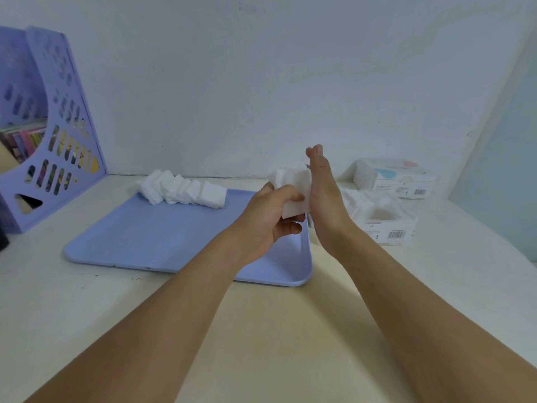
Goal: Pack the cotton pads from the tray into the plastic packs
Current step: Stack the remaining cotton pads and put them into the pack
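Left hand (pixel 268 210) fingers grip cotton pad stack (pixel 292 193) mid-frame; right hand (pixel 324 199) flat, straight-fingered against it, above tray (pixel 145 228).

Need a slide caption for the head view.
Left hand grips stack of cotton pads against flat right hand above blue tray.

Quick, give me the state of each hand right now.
Left hand: curled fingers grip a stack of white square cotton pads.
Right hand: open, fingers straight, flat against the stack's side.
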A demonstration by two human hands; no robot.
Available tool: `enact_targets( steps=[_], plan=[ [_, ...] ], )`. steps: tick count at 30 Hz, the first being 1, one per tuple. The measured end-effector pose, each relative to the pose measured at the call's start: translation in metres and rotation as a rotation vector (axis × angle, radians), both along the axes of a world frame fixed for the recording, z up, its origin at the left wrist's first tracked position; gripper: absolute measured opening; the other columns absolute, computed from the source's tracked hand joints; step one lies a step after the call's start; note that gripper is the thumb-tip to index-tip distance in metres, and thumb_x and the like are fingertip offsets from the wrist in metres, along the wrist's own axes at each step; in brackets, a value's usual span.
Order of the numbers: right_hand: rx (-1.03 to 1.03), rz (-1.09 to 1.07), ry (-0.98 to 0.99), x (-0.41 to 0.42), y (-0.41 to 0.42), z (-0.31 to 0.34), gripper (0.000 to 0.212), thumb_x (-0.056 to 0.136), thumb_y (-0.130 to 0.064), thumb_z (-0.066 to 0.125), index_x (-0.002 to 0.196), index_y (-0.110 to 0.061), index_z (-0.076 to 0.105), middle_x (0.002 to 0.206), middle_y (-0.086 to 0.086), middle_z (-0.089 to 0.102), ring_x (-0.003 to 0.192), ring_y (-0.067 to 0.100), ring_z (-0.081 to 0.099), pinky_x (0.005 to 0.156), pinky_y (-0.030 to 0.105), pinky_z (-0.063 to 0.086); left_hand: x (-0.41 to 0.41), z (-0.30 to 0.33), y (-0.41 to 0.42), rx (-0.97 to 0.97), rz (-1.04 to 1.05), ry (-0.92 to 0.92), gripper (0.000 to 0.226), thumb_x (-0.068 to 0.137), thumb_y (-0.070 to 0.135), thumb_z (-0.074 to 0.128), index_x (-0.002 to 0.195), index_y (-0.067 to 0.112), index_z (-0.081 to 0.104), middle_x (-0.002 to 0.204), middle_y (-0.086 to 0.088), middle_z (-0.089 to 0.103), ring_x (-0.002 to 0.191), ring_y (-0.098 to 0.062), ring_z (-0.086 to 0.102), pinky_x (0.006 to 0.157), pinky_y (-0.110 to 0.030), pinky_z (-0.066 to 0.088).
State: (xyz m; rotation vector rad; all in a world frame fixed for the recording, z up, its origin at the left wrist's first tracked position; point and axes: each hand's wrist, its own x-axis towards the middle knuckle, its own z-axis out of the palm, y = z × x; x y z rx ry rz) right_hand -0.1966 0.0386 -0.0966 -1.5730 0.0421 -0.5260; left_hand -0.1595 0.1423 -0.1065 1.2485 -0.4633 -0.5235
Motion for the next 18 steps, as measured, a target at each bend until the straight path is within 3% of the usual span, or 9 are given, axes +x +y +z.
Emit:
enact_targets(
  steps=[2, 4, 6, 8, 9, 10, 12, 14, 18],
  plan=[
    [-0.066, 0.048, 0.022, 0.0, 0.003, -0.005, 0.04, 0.095, -0.075, 0.027, 0.104, -0.048, 0.055, 0.104, -0.021, 0.073, 0.104, -0.002, 0.068, 0.099, 0.031, 0.048, -0.004, -0.001, -0.001, -0.025, -0.031, -0.001, 0.055, 0.078, 0.021, 0.06, 0.128, 0.0, 0.051, 0.1, -0.024, 0.066, 0.086, -0.027, 0.066, 0.081, -0.044, 0.056],
    [-0.197, 0.047, 0.054, -0.001, 0.007, -0.006, 0.063, 0.083, -0.087, 0.03, 0.103, -0.037, 0.063, 0.114, 0.002, 0.073, 0.112, 0.013, 0.067, 0.104, 0.04, 0.047, -0.005, 0.0, 0.0, -0.076, -0.028, 0.05, 0.061, 0.079, 0.026, 0.057, 0.133, -0.002, 0.05, 0.112, -0.029, 0.063, 0.098, -0.033, 0.062, 0.098, -0.056, 0.051],
    [-0.287, 0.051, 0.032, -0.005, 0.004, -0.004, 0.077, 0.079, -0.087, 0.036, 0.108, -0.021, 0.064, 0.108, 0.007, 0.071, 0.103, 0.016, 0.068, 0.096, 0.042, 0.052, -0.001, 0.003, 0.004, -0.155, 0.019, 0.131, 0.04, 0.09, 0.024, 0.049, 0.121, 0.0, 0.057, 0.097, -0.022, 0.063, 0.083, -0.03, 0.059, 0.078, -0.041, 0.055],
    [-0.295, 0.077, -0.004, -0.007, -0.006, 0.0, 0.073, 0.076, -0.073, 0.062, 0.133, -0.028, 0.053, 0.123, -0.002, 0.064, 0.111, 0.011, 0.064, 0.09, 0.03, 0.054, 0.006, 0.004, 0.011, -0.225, -0.014, 0.266, 0.031, 0.093, 0.024, 0.043, 0.11, 0.005, 0.062, 0.084, -0.012, 0.063, 0.063, -0.02, 0.053, 0.053, -0.027, 0.042],
    [-0.315, 0.123, -0.027, -0.008, -0.012, 0.001, 0.084, 0.073, -0.058, 0.077, 0.145, -0.034, 0.042, 0.135, -0.005, 0.057, 0.12, 0.008, 0.06, 0.09, 0.025, 0.054, 0.008, 0.005, 0.014, -0.265, -0.068, 0.346, 0.033, 0.092, 0.026, 0.043, 0.107, 0.005, 0.064, 0.083, -0.011, 0.064, 0.062, -0.019, 0.054, 0.05, -0.025, 0.039],
    [-0.361, 0.178, -0.047, -0.009, -0.017, 0.002, 0.099, 0.07, -0.041, 0.089, 0.151, -0.036, 0.033, 0.143, -0.006, 0.049, 0.127, 0.007, 0.056, 0.093, 0.023, 0.053, 0.008, 0.005, 0.016, -0.302, -0.121, 0.42, 0.036, 0.092, 0.028, 0.044, 0.105, 0.004, 0.067, 0.086, -0.012, 0.066, 0.065, -0.019, 0.057, 0.05, -0.024, 0.042],
    [-0.407, 0.217, -0.111, -0.008, -0.02, 0.0, 0.112, 0.063, -0.02, 0.096, 0.153, -0.035, 0.032, 0.144, -0.003, 0.049, 0.129, 0.014, 0.057, 0.101, 0.035, 0.054, 0.004, 0.004, 0.018, -0.342, -0.202, 0.48, 0.04, 0.09, 0.032, 0.045, 0.108, 0.005, 0.068, 0.092, -0.012, 0.069, 0.073, -0.02, 0.066, 0.058, -0.026, 0.052],
    [-0.351, 0.185, -0.173, -0.008, -0.017, 0.0, 0.105, 0.062, -0.012, 0.096, 0.149, -0.031, 0.041, 0.131, 0.005, 0.06, 0.117, 0.023, 0.065, 0.099, 0.046, 0.056, 0.0, 0.003, 0.016, -0.346, -0.251, 0.476, 0.044, 0.091, 0.037, 0.046, 0.117, 0.009, 0.067, 0.102, -0.01, 0.071, 0.085, -0.022, 0.07, 0.07, -0.031, 0.057],
    [-0.448, 0.063, -0.205, -0.008, -0.016, 0.0, 0.09, 0.064, -0.013, 0.095, 0.141, -0.03, 0.051, 0.107, 0.007, 0.067, 0.097, 0.022, 0.069, 0.085, 0.04, 0.061, -0.002, 0.005, 0.01, -0.287, -0.178, 0.385, 0.064, 0.086, 0.066, 0.059, 0.125, 0.015, 0.067, 0.11, -0.007, 0.072, 0.099, -0.023, 0.071, 0.086, -0.037, 0.055]
  ],
)
